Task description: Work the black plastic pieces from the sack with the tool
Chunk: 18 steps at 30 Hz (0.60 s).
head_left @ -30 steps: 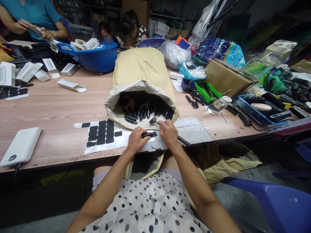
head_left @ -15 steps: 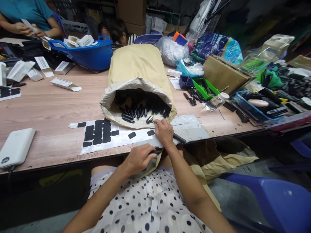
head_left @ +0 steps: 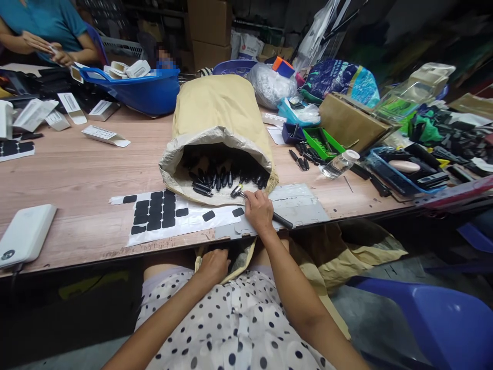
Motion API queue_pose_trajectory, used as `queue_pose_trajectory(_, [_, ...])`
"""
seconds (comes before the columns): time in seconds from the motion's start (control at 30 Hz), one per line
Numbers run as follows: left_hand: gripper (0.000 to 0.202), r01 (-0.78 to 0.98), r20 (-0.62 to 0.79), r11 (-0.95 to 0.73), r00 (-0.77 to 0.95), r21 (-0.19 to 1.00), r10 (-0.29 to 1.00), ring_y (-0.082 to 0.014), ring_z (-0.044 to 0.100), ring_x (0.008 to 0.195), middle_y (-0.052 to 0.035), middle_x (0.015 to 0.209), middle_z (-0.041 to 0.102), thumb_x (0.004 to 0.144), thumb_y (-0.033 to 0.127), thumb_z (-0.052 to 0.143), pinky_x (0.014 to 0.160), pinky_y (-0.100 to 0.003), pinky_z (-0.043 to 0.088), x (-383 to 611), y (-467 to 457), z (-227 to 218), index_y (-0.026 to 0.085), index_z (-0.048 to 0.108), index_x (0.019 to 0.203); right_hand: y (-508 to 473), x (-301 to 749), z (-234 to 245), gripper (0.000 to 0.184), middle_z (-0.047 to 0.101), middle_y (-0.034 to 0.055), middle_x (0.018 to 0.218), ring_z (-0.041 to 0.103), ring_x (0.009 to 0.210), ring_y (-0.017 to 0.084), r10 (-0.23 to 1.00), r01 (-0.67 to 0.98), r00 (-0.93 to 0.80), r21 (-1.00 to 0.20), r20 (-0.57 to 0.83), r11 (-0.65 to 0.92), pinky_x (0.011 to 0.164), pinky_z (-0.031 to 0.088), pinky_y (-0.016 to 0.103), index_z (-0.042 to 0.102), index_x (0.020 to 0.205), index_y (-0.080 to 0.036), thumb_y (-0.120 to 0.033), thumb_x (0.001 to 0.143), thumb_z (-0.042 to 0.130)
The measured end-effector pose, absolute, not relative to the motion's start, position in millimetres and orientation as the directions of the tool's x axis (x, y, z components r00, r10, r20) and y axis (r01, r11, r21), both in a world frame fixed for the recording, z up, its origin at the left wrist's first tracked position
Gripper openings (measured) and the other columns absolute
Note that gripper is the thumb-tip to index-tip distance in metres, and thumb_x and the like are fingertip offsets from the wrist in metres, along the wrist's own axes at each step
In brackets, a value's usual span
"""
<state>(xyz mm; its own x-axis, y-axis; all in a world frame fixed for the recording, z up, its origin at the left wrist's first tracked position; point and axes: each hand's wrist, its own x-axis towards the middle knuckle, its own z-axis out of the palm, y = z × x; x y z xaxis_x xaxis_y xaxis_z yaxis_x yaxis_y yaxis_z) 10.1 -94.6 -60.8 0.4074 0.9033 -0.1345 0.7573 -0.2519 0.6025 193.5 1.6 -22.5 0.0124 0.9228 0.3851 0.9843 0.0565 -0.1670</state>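
Note:
My right hand (head_left: 259, 211) rests on the table edge, closed round the dark handle of a small hammer (head_left: 236, 191) whose metal head lies just in front of a tan paper sack (head_left: 217, 118). The sack lies on its side with several small black parts (head_left: 221, 180) in its mouth. My left hand (head_left: 213, 265) is below the table edge at my lap, fingers curled at the rim of a brown bag (head_left: 241, 254); what it holds is hidden. A white sheet with black pads (head_left: 157, 210) lies left of the hammer, and a grey plate (head_left: 296, 204) is under my right hand.
A white power bank (head_left: 23, 234) sits at the near left. A blue tub (head_left: 134, 87) and white cartons stand at the far left, where another person's hands work. Green tray (head_left: 321, 141), clear bottle (head_left: 339, 164) and cluttered bins fill the right. A blue chair (head_left: 442, 324) is at lower right.
My left hand left the table with the black part, dropped below the edge and reached the bag at my lap. The right hand stayed on the hammer.

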Motion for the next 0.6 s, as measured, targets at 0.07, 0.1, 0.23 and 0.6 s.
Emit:
queue_pose_trajectory(0.07, [0.009,0.745,-0.182,-0.276,0.469,0.608,0.864,-0.0262,0.069,0.065,-0.0052,0.072,0.073,0.076,0.024,0.065,0.057,-0.033,0.047,11.1,-90.2,-36.3,0.025,0.072,0.081,1.5,193.3,-22.8,0.031,0.058,0.0081,0.094,0.047,0.091,0.023,0.921,0.985,0.01,-0.163,0.389,0.058,0.072,0.034,0.031,0.069,0.117,-0.026,-0.019,0.094,0.049])
queue_pose_trajectory(0.1, [0.01,0.724,-0.202,-0.283,0.503,0.628,0.84,-0.0251,0.07,0.068,-0.0046,0.075,0.074,0.078,0.027,0.065,0.058,-0.032,0.047,11.6,-85.5,-21.7,0.025,0.073,0.084,1.5,193.1,-22.7,0.031,0.058,0.0082,0.094,0.047,0.091,0.024,0.921,0.985,0.01,-0.162,0.39,0.058,0.072,0.034,0.031,0.069,0.117,-0.026,-0.019,0.094,0.049])
queue_pose_trajectory(0.23, [0.025,0.594,-0.221,-0.209,0.568,0.777,0.793,-0.0187,0.064,0.063,-0.0008,0.072,0.072,0.09,0.038,0.054,0.058,-0.028,0.046,13.8,-43.7,30.3,0.022,0.074,0.088,1.1,191.9,-21.2,0.03,0.058,0.0086,0.095,0.048,0.092,0.024,0.925,0.986,0.014,-0.157,0.379,0.05,0.073,0.034,0.031,0.069,0.116,-0.025,-0.02,0.095,0.049])
queue_pose_trajectory(0.6, [0.023,0.879,0.234,-0.118,0.008,0.462,0.972,-0.0364,0.055,0.105,-0.0129,0.099,0.067,0.077,0.011,0.061,0.091,-0.052,0.046,-30.5,75.5,14.1,0.023,0.075,0.09,0.1,188.1,-18.0,0.029,0.06,0.0083,0.094,0.049,0.092,0.024,0.93,0.985,0.01,-0.164,0.368,0.054,0.073,0.034,0.032,0.07,0.114,-0.025,-0.019,0.094,0.05])
